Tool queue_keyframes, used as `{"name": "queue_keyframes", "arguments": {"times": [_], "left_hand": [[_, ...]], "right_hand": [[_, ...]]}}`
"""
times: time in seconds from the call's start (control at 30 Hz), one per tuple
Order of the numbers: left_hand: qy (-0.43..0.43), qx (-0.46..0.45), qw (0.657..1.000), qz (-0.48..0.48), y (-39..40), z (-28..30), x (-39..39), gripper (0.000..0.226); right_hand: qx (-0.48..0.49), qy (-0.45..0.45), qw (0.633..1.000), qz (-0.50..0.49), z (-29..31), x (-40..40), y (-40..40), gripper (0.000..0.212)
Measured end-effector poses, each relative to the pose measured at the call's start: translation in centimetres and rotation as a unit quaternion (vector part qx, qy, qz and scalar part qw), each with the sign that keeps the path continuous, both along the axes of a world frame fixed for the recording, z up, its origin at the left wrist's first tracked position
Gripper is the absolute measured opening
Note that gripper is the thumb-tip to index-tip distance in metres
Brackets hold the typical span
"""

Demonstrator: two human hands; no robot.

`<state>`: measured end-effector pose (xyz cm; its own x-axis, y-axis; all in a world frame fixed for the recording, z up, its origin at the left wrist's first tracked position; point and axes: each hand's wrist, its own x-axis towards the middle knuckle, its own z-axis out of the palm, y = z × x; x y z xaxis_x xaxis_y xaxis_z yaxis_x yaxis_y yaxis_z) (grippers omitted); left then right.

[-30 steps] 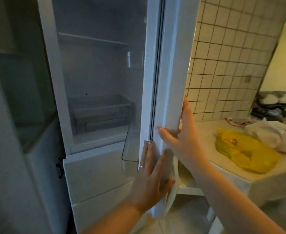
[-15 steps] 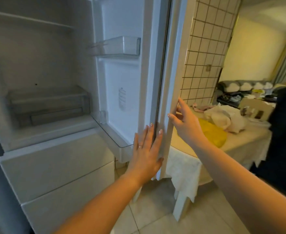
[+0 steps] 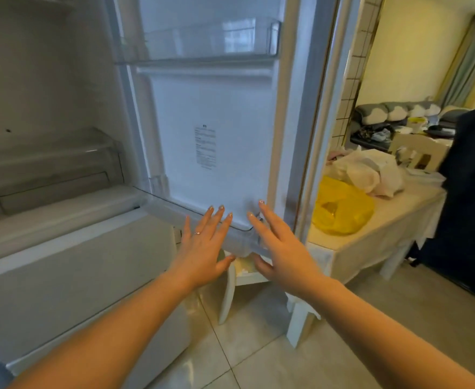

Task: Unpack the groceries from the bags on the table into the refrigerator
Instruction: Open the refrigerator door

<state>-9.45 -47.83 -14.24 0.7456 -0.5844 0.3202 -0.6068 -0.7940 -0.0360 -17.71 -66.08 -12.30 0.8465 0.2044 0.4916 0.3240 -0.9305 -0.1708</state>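
Both hands [image 3: 244, 242] spread before the open refrigerator door [image 3: 216, 136]; bags [image 3: 342, 206] on clothed table [image 3: 385, 234] beyond.

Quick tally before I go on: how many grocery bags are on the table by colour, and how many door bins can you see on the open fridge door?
Yellow bag on the table: 1
White bags, a bunched heap, looks like one: 1
Clear door bins, upper and lower: 2
Total: 4

fridge door [image 3: 216, 130] swung wide, cavity [image 3: 48, 94] reachable from the front | lower door bin [image 3: 202, 217] juts out at hand level | yellow bag [image 3: 342, 206] and white bags [image 3: 371, 172] crowd the counter [image 3: 385, 228] behind the door edge
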Motion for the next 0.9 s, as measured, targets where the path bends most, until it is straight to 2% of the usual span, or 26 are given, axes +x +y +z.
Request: {"name": "queue_keyframes", "arguments": {"times": [0.13,0.27,0.4,0.5,0.9], "left_hand": [[-0.02,0.024,0.998,-0.046,-1.5,-0.2,3.0,0.077],[-0.061,0.027,0.995,-0.071,-3.6,-1.2,4.9,0.078],[-0.063,0.033,0.995,-0.074,-5.6,-1.5,6.3,0.093],[-0.058,0.057,0.994,-0.075,-7.1,-1.3,7.3,0.083],[-0.049,0.037,0.995,-0.077,-9.1,-1.2,8.4,0.083]], "right_hand": [[-0.021,0.078,0.996,-0.044,-1.0,3.2,0.0,0.078],[-0.063,0.064,0.991,-0.099,-1.8,4.8,-1.6,0.083],[-0.088,0.078,0.983,-0.141,-1.4,6.4,-2.7,0.078],[-0.089,0.103,0.974,-0.181,-1.0,7.4,-3.5,0.077],[-0.084,0.1,0.972,-0.193,-1.5,8.8,-5.2,0.08]]}}
